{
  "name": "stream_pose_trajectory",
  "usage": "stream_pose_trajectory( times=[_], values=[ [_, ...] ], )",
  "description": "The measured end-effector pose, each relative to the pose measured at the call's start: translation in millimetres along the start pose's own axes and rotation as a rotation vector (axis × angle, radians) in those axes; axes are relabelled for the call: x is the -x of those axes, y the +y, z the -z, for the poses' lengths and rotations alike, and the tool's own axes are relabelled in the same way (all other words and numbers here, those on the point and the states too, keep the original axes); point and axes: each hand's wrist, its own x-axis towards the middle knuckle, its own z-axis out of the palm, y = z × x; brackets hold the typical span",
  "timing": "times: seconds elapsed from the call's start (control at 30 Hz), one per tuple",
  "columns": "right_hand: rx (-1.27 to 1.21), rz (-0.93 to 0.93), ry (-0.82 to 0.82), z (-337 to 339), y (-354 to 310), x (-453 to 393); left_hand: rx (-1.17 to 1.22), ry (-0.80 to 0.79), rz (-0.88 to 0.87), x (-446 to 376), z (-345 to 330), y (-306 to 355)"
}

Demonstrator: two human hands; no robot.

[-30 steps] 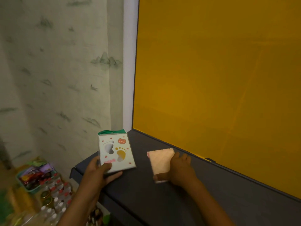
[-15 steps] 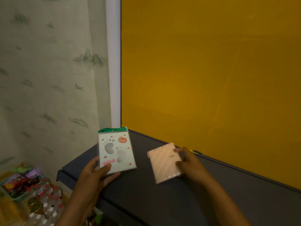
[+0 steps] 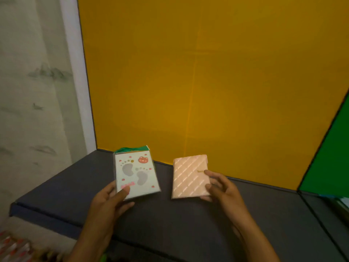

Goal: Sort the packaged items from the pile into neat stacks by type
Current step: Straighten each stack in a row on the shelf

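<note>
A white packaged card with two grey footprints, a red bear face and a green top flap (image 3: 136,173) is held tilted above the dark shelf (image 3: 170,224). My left hand (image 3: 110,200) grips its lower left corner, thumb on the front. To its right is a pink packet with diagonal stripes (image 3: 188,176), also raised. My right hand (image 3: 220,188) holds the pink packet by its right edge, fingers curled around it. The two packets are apart, side by side.
An orange panel (image 3: 207,82) stands right behind the shelf, and a green panel (image 3: 330,167) adjoins it at the right. A pale patterned wall (image 3: 37,91) is on the left. Blurred small bottles (image 3: 13,248) sit below the shelf's left edge.
The pink packet has turned from a folded, half-covered position to face up, striped front showing. My right hand shifted to its right edge. The view panned right; the footprint card stays in my left hand.
</note>
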Motion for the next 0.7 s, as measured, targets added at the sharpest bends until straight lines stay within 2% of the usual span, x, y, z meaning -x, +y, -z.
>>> stream_pose_trajectory(
  times=[0.1, 0.3, 0.7],
  values=[
    [-0.032, 0.067, 0.091, 37.0, -11.4, 32.3, -0.008, -0.053, -0.042, 27.0, -33.3, -3.8],
    [0.075, 0.169, 0.278, 116.3, -31.6, 98.1, 0.022, -0.169, -0.1, 81.8, -93.9, -27.9],
    [0.174, 0.237, 0.54, 265.1, -56.9, 217.6, 0.035, -0.432, -0.062, 169.6, -207.4, -97.6]
  ],
)
